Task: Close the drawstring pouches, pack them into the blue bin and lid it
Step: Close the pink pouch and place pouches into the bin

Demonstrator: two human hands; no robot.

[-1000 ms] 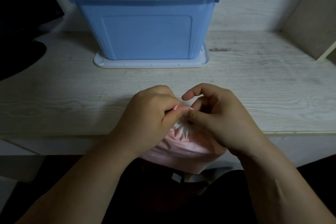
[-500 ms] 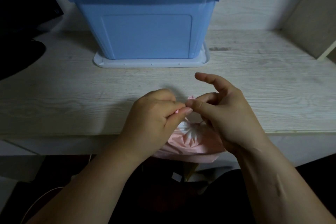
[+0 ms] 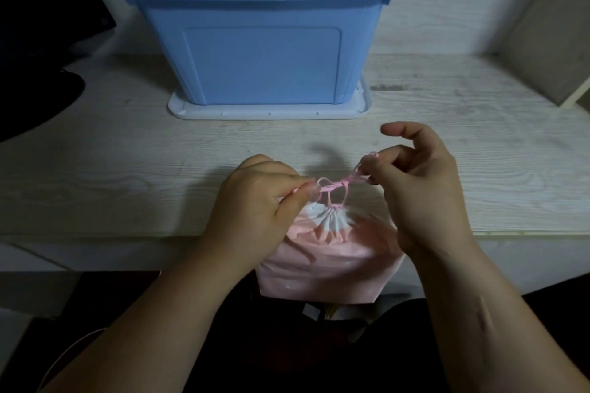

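A pink drawstring pouch (image 3: 329, 268) with a gathered white top hangs over the desk's front edge, below my hands. Its pink drawstring (image 3: 335, 188) is looped into a knot above the gathered mouth. My left hand (image 3: 258, 210) pinches one end of the string between thumb and forefinger. My right hand (image 3: 421, 188) pinches the other end, index finger raised. The blue bin (image 3: 258, 41) stands open at the back of the desk. It sits on its white lid (image 3: 271, 112), which lies flat under it.
A white wood-grain desk (image 3: 127, 169) carries everything. A dark monitor and its black base (image 3: 38, 73) stand at the far left. A beige panel (image 3: 549, 41) leans at the back right. Below the desk edge it is dark.
My hands have drawn apart sideways, pulling the pink string out taut into a visible knot. The pouch's gathered mouth has come into view between them.
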